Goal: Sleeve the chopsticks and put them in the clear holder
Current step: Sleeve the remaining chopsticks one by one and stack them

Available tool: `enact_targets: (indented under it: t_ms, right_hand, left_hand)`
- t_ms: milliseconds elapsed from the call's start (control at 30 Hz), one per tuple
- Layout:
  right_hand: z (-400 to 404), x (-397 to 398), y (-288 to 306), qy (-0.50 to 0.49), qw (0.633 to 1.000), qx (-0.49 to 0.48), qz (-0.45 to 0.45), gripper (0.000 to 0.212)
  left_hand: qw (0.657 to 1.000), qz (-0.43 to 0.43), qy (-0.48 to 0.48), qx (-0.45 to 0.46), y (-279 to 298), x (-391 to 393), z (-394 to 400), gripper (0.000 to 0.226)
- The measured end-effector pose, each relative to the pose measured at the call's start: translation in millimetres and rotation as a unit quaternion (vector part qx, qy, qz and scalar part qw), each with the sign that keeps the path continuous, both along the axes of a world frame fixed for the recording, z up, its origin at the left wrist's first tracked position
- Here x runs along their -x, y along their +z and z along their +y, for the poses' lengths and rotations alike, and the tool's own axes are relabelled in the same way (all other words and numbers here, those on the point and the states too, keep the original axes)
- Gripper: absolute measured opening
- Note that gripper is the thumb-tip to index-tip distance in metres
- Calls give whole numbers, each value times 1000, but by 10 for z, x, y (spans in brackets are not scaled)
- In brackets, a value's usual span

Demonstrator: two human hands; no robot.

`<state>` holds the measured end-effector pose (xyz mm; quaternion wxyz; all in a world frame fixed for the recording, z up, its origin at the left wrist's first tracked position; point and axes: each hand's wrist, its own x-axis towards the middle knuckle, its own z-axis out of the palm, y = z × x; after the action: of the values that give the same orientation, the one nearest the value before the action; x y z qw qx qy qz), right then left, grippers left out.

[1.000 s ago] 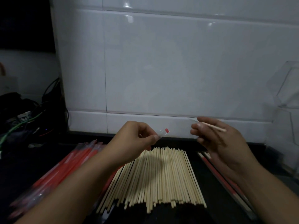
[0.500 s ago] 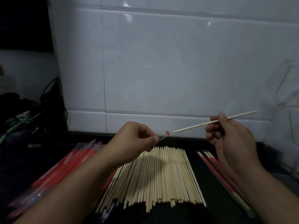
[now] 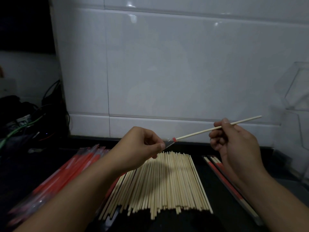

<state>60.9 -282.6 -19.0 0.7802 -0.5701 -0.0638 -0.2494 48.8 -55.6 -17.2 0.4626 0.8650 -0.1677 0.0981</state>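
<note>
Chopstick (image 3: pixel 217 128) tip meets sleeve (image 3: pixel 169 142) — hands apart.

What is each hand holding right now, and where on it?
The right hand pinches a chopstick near its middle. The left hand pinches a clear sleeve just behind its open end, at the chopstick's tip.

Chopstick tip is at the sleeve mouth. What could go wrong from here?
1. The left hand pinches only the sleeve end; the film may buckle and the chopstick tip miss.
2. The right hand grips mid-shaft, so the tip may wobble.
3. A slip drops it into the loose pile.
</note>
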Motion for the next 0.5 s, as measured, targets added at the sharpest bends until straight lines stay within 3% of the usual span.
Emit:
enact_targets:
  t_ms: [500]
  right_hand:
    - [6, 4, -5, 0, 1000, 7, 8, 28]
  left_hand:
    - [1000, 7, 6, 3, -10, -14, -2, 10]
